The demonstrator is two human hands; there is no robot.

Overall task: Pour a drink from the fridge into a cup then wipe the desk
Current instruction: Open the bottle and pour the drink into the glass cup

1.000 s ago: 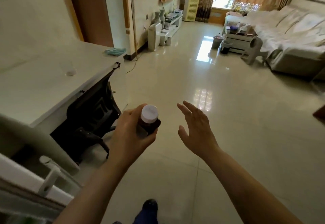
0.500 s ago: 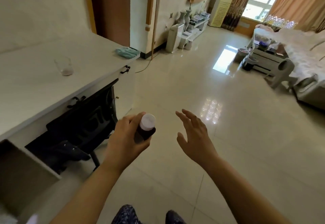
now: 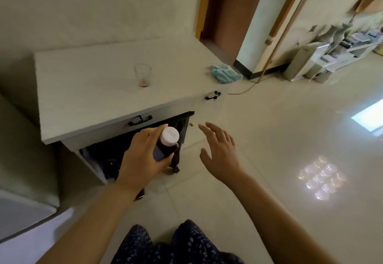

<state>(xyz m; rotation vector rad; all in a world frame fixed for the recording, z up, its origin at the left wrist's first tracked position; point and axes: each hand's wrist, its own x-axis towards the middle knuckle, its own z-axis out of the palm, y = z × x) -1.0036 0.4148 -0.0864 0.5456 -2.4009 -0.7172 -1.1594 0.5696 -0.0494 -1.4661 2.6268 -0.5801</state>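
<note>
My left hand [image 3: 143,158] grips a dark drink bottle [image 3: 166,145] with a white cap, held upright just in front of the white desk [image 3: 89,100]. My right hand [image 3: 219,149] hovers to the bottle's right, fingers spread, holding nothing. On the desk stands a clear glass cup [image 3: 143,75] with a little reddish residue at its bottom. A light blue cloth [image 3: 224,73] lies crumpled at the desk's far right corner.
A black chair [image 3: 178,137] is tucked under the desk. The desk front has black drawer handles [image 3: 140,119]. A grey-white appliance [image 3: 24,180] stands at the left. A brown door [image 3: 230,8] and a low white shelf [image 3: 335,50] lie beyond, with open tiled floor [image 3: 290,139] at right.
The view has swung left and down toward the desk, which is now closer and centred. Both hands keep their pose, the left still holding the bottle.
</note>
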